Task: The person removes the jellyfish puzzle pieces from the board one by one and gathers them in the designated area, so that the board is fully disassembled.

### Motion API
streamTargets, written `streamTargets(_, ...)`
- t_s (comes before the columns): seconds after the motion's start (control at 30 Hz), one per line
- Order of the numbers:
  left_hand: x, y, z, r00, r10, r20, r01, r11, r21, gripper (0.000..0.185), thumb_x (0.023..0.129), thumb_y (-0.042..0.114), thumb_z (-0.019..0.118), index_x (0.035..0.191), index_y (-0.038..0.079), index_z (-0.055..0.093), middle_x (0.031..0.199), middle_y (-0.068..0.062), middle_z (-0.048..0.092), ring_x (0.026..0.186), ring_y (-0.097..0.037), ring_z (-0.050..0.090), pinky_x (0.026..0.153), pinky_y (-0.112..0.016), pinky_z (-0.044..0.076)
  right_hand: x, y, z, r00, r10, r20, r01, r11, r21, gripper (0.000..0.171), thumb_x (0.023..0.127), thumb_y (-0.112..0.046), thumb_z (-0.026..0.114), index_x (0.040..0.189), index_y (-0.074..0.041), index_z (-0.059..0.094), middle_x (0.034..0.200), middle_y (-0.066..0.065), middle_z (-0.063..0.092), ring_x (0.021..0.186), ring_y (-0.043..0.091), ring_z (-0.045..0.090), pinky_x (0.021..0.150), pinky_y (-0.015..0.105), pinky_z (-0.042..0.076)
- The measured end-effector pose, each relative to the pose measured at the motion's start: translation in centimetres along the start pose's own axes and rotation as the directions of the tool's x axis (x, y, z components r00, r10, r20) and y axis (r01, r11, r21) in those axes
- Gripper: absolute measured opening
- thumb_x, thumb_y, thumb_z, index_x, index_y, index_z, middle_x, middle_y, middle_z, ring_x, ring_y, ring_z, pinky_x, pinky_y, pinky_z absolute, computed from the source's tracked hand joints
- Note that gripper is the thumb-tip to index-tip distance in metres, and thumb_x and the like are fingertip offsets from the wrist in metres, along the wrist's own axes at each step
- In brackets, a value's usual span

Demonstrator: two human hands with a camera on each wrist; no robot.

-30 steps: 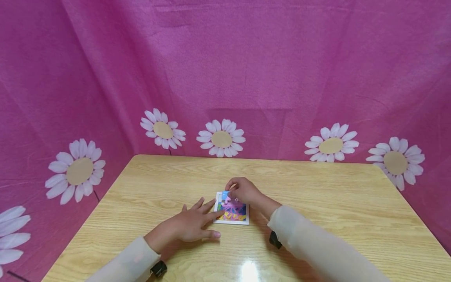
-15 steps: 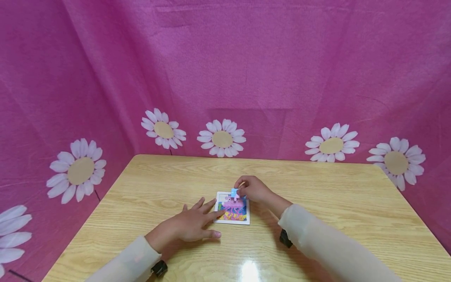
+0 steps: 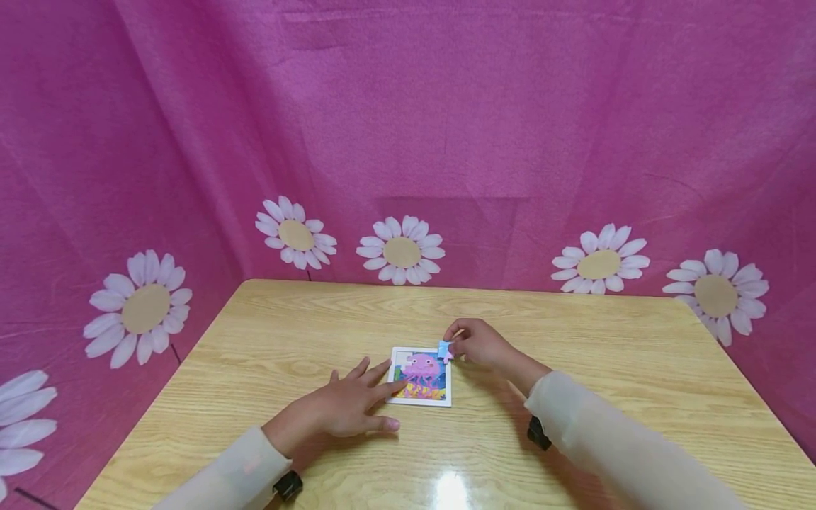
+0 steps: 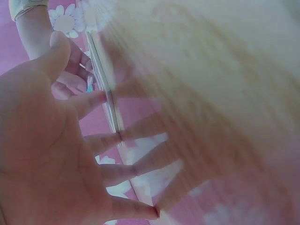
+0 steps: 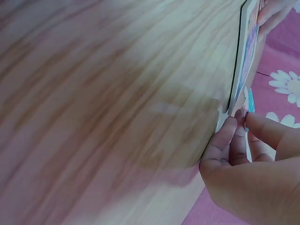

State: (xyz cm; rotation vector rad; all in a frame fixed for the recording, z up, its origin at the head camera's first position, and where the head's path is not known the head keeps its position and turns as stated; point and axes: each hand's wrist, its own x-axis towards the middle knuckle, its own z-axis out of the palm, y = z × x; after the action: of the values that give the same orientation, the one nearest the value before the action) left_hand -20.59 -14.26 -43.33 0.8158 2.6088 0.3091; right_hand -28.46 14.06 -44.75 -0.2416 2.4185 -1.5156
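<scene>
A small square puzzle (image 3: 421,375) with a pink jellyfish picture and a white frame lies on the wooden table (image 3: 574,340). My left hand (image 3: 347,404) lies flat beside it, its straight fingertips resting on the puzzle's left edge (image 4: 105,101). My right hand (image 3: 478,343) pinches a small light-blue puzzle piece (image 3: 444,350) at the puzzle's far right corner. The right wrist view shows the piece (image 5: 250,101) between thumb and fingers, close to the puzzle's edge (image 5: 241,61).
Pink cloth with white daisies (image 3: 401,249) hangs behind and at both sides of the table. The table's far edge runs just below the daisies, its left edge (image 3: 162,397) lies near my left arm.
My right hand has moved to the right across the puzzle with the blue piece, from its far left corner to its far right corner. The left hand has stayed put.
</scene>
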Motion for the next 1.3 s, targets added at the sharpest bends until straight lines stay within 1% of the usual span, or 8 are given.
streamTargets(0.43, -0.1, 0.0, 0.0, 1.000, 0.002, -0.001, -0.002, 1.000, -0.004, 0.077, 0.095, 0.071, 0.053, 0.162, 0.039, 0.033, 0.173, -0.005, 0.014, 0.158, -0.042, 0.008, 0.109, -0.083, 0.016, -0.7, 1.2, -1.9, 0.999, -0.048, 0.002, 0.048, 0.996, -0.078, 0.010, 0.094, 0.005, 0.063, 0.104, 0.006, 0.066, 0.085, 0.012, 0.068, 0.074, 0.015, 0.060, 0.060, 0.027, 0.047)
streamTargets(0.67, -0.1, 0.1, 0.0, 1.000, 0.005, 0.004, -0.005, 1.000, -0.009, 0.076, 0.096, 0.070, 0.052, 0.162, 0.039, 0.032, 0.174, -0.005, 0.014, 0.158, -0.042, 0.007, 0.109, -0.083, 0.016, -1.3, 1.8, -2.8, 0.991, -0.127, 0.030, 0.129, 0.989, -0.068, 0.008, 0.092, 0.006, 0.063, 0.099, 0.005, 0.066, 0.080, 0.009, 0.067, 0.071, 0.012, 0.060, 0.059, 0.026, 0.048)
streamTargets(0.73, -0.1, 0.1, 0.0, 1.000, 0.003, 0.005, -0.003, 1.000, -0.011, 0.076, 0.096, 0.070, 0.052, 0.162, 0.040, 0.032, 0.174, -0.005, 0.014, 0.158, -0.042, 0.007, 0.109, -0.083, 0.016, -1.3, 2.0, -2.8, 0.995, -0.100, 0.018, 0.101, 0.993, -0.064, 0.008, 0.093, 0.006, 0.063, 0.100, 0.005, 0.066, 0.082, 0.010, 0.067, 0.072, 0.013, 0.060, 0.060, 0.026, 0.048)
streamTargets(0.8, -0.1, 0.1, 0.0, 1.000, 0.003, 0.005, -0.002, 1.000, -0.012, 0.076, 0.096, 0.070, 0.052, 0.162, 0.039, 0.032, 0.174, -0.005, 0.014, 0.158, -0.042, 0.007, 0.109, -0.083, 0.016, -1.5, 1.7, -2.6, 0.998, -0.062, 0.004, 0.062, 0.996, -0.067, 0.010, 0.095, 0.006, 0.062, 0.104, 0.008, 0.065, 0.086, 0.015, 0.067, 0.075, 0.016, 0.061, 0.063, 0.028, 0.048)
streamTargets(0.9, -0.1, 0.1, 0.0, 1.000, 0.006, 0.000, -0.006, 1.000, -0.008, 0.076, 0.095, 0.071, 0.052, 0.162, 0.038, 0.033, 0.174, -0.005, 0.014, 0.158, -0.043, 0.008, 0.109, -0.083, 0.016, -1.4, 1.7, -2.4, 0.999, -0.038, -0.001, 0.038, 0.996, -0.080, 0.010, 0.096, 0.006, 0.063, 0.106, 0.007, 0.066, 0.090, 0.016, 0.067, 0.078, 0.018, 0.060, 0.065, 0.030, 0.048)
streamTargets(0.97, -0.2, 0.0, 0.0, 1.000, 0.007, -0.001, -0.007, 1.000, -0.008, 0.077, 0.095, 0.071, 0.052, 0.162, 0.038, 0.033, 0.174, -0.006, 0.014, 0.158, -0.043, 0.008, 0.109, -0.083, 0.016, -1.4, 1.8, -2.4, 0.999, -0.046, 0.004, 0.046, 0.995, -0.093, 0.010, 0.096, 0.005, 0.063, 0.105, 0.007, 0.066, 0.091, 0.015, 0.068, 0.078, 0.017, 0.060, 0.065, 0.030, 0.047)
streamTargets(1.03, -0.2, 0.0, 0.0, 1.000, 0.007, 0.001, -0.007, 1.000, -0.011, 0.077, 0.095, 0.071, 0.053, 0.162, 0.038, 0.033, 0.174, -0.006, 0.014, 0.158, -0.043, 0.008, 0.109, -0.083, 0.016, -1.1, 2.2, -2.4, 0.999, -0.045, 0.006, 0.045, 0.994, -0.101, 0.008, 0.096, 0.004, 0.065, 0.104, 0.003, 0.068, 0.090, 0.009, 0.067, 0.078, 0.016, 0.059, 0.065, 0.029, 0.047)
streamTargets(1.3, -0.1, 0.0, 0.0, 1.000, 0.001, 0.009, -0.001, 1.000, -0.014, 0.077, 0.095, 0.072, 0.052, 0.162, 0.040, 0.032, 0.174, -0.004, 0.013, 0.158, -0.042, 0.007, 0.109, -0.083, 0.016, -1.1, 2.5, -2.3, 0.998, -0.055, -0.016, 0.053, 0.991, -0.124, 0.007, 0.096, 0.003, 0.065, 0.102, 0.003, 0.069, 0.088, 0.008, 0.065, 0.077, 0.016, 0.056, 0.066, 0.029, 0.047)
